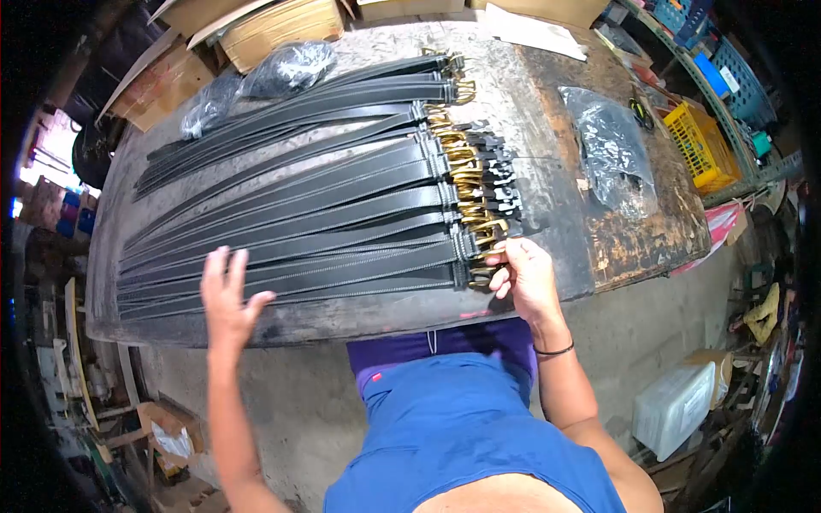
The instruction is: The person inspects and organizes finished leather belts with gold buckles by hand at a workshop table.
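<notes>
Many black belts [359,186] with light stitching lie side by side in layered rows across the worktable. Their gold-coloured buckles [463,175] are gathered at the right end, with black pieces [500,175] beyond them. My right hand [526,272] pinches a belt buckle [491,251] at the near end of the row, thumb and forefinger together. Over the left part of the nearest belts, my left hand [227,295] is spread with its fingers apart and holds nothing. A smaller bundle of belts [342,92] lies farther back.
Clear plastic bags lie on the table, one at the right [609,150] and one at the back left [291,68]. Cardboard boxes [278,32] line the far edge. A yellow crate [697,145] stands on the right shelf. The worktable [556,256] has a worn surface.
</notes>
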Demonstrator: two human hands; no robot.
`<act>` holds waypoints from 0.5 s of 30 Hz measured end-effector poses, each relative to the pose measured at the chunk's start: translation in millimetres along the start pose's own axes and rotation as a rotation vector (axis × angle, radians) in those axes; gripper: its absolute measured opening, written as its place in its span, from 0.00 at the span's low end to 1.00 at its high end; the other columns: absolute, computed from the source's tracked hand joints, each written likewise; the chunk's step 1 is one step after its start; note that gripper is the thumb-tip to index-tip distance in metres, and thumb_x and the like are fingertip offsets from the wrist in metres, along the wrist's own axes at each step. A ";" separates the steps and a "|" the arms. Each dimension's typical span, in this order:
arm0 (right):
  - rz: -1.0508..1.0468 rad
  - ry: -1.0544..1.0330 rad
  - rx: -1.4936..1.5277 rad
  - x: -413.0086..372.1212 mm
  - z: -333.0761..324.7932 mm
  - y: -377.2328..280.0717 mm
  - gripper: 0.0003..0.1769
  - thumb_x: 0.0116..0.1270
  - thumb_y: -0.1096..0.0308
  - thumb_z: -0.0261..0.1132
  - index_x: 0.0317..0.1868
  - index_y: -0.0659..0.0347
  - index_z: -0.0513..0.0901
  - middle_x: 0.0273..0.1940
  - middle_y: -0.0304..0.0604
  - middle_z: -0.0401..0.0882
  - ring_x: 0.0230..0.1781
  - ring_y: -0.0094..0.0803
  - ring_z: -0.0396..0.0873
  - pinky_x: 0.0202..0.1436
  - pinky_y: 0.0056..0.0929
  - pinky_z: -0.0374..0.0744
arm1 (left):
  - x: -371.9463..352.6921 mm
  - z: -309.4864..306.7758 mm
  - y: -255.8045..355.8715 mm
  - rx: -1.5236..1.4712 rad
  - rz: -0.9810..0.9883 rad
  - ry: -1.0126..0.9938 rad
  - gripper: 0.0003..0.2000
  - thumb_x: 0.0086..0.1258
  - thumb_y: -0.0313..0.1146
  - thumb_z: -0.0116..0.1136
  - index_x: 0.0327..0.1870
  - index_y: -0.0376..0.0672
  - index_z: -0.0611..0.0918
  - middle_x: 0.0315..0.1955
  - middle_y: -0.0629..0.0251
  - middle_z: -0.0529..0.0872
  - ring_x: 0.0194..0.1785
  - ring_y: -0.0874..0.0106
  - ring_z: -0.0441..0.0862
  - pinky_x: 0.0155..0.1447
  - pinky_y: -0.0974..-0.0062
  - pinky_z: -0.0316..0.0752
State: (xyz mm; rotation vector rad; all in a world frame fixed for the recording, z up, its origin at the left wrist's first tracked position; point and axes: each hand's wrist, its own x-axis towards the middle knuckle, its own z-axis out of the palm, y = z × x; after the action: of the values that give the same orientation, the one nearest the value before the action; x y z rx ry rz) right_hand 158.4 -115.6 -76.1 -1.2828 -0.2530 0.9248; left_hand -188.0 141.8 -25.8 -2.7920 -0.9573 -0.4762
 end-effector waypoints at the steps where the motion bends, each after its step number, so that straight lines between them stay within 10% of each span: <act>1: -0.005 0.008 -0.027 1.1 0.8 -1.2 0.16 0.71 0.60 0.57 0.43 0.67 0.76 0.31 0.47 0.80 0.18 0.26 0.77 0.15 0.18 0.75 | 0.7 12.6 22.2 -0.134 -0.010 0.049 0.29 0.55 0.46 0.65 0.58 0.45 0.75 0.58 0.53 0.71 0.62 0.54 0.67 0.64 0.59 0.63; 6: -0.038 0.023 -0.040 8.6 3.5 0.0 0.16 0.71 0.59 0.56 0.43 0.67 0.76 0.32 0.47 0.79 0.17 0.25 0.77 0.15 0.16 0.73 | -2.2 50.6 117.0 -0.575 0.122 0.138 0.11 0.55 0.30 0.66 0.39 0.43 0.83 0.33 0.63 0.80 0.37 0.64 0.77 0.42 0.68 0.73; 15: -0.230 0.252 -0.688 -2.1 -13.4 -8.3 0.10 0.65 0.66 0.63 0.40 0.65 0.81 0.30 0.36 0.80 0.26 0.16 0.74 0.28 0.19 0.73 | 3.7 64.5 161.1 -0.616 0.177 -0.095 0.06 0.57 0.29 0.63 0.33 0.42 0.78 0.31 0.63 0.77 0.37 0.62 0.75 0.41 0.67 0.71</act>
State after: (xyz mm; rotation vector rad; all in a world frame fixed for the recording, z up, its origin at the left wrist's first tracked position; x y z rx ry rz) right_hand 169.3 -126.5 -72.2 -1.9363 -0.5371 0.4745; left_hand -69.6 33.1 -91.4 -3.4332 -0.6467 -0.7194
